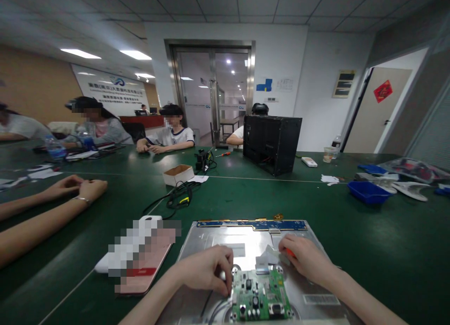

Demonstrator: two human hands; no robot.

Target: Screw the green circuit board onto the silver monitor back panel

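Observation:
A metal display panel (225,238) lies flat before me, with a narrow blue circuit strip (246,225) along its far edge. On its near part sits a green circuit board (260,292). My left hand (211,269) is pinched at the board's left edge, where cables run; what its fingertips hold, if anything, is hidden. At the upper right of the board, my right hand (305,259) is closed around an orange-handled tool (290,252), mostly covered by the fingers. Silvery tape (269,255) lies between the hands, above the board.
Two phones, one white (151,218) and one pink (163,254), lie left of the panel. Behind are black cables (179,196), an open box (178,175), a black case (270,142) and a blue tray (367,192). Another person's hands (84,187) rest at the left.

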